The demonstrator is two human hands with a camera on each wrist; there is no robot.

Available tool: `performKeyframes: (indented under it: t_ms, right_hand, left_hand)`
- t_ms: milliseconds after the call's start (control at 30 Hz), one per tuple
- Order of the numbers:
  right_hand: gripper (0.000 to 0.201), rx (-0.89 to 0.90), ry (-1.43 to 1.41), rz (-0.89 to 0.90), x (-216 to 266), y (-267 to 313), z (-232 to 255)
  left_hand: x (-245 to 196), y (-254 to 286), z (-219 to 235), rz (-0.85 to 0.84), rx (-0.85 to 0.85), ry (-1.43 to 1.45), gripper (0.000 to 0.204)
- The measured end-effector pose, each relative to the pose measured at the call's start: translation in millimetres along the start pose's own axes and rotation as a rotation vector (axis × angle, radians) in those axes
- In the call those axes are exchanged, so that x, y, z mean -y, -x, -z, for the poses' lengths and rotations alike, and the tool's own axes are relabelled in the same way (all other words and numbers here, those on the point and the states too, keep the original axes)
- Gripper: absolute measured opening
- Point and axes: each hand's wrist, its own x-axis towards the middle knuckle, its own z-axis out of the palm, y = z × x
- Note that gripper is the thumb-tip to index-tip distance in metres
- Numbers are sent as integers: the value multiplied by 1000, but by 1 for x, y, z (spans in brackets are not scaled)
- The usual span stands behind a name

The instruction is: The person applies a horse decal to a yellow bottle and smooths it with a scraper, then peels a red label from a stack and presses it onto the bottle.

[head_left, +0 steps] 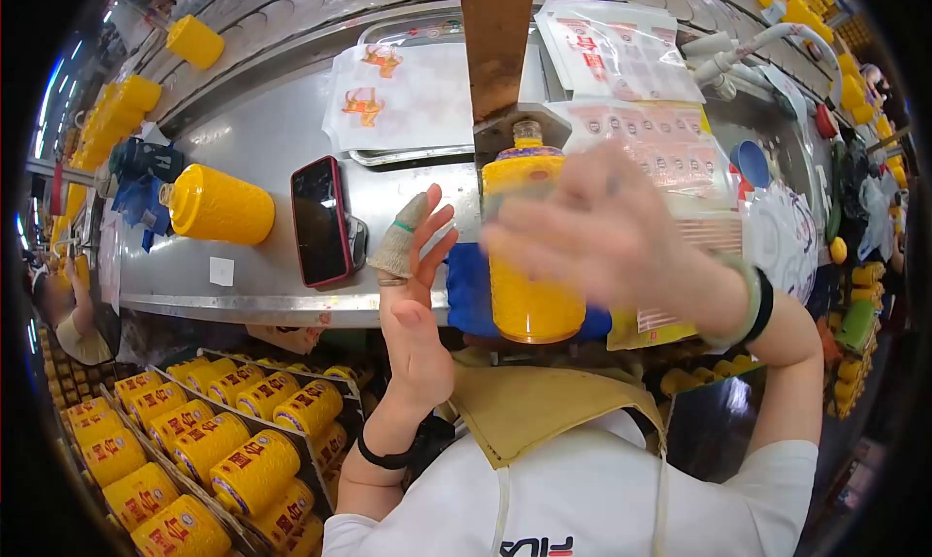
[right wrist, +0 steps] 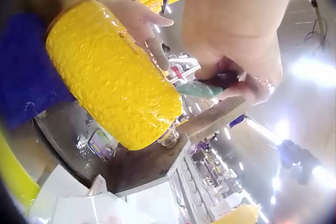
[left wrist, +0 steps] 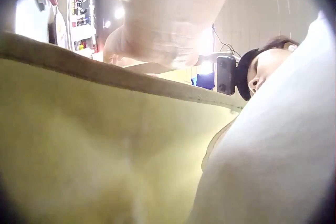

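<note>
A yellow, embossed bottle point(head_left: 537, 300) with a clear glass neck lies on a blue cloth point(head_left: 468, 283), its neck pointing away from the person. My right hand point(head_left: 607, 232) is over the bottle's middle, blurred in the head view. In the right wrist view its fingers curl beside a pale green piece point(right wrist: 202, 90); I cannot tell whether this is held or a finger cover. Left of the bottle, my left hand point(head_left: 416, 304) is raised with fingers extended and nothing in it. A grey cloth finger cover point(head_left: 396, 241) with a green band sits on one finger.
A brown post point(head_left: 497, 42) rises behind the bottle's neck. Left on the metal bench are a phone point(head_left: 322, 222) and another yellow bottle point(head_left: 221, 205). Sticker sheets point(head_left: 650, 149) lie right, printed sheets point(head_left: 403, 96) behind. Crates of labelled bottles point(head_left: 257, 470) stand lower left.
</note>
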Motion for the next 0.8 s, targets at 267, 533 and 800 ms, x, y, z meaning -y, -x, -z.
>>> performKeyframes:
  t_ms: [267,533,800]
  right_hand:
    - [27,-86,-44,-275,-25,10,0]
    - [22,17,-461,-38,36,48,22]
    - [30,-387,-529,-1001,24,78,24]
  left_hand:
    - [2,-2,0,7,5,12,103]
    - [6,-2,-7,19,99,-34,102]
    - [-2,-13,-19,-365,284,-733,86]
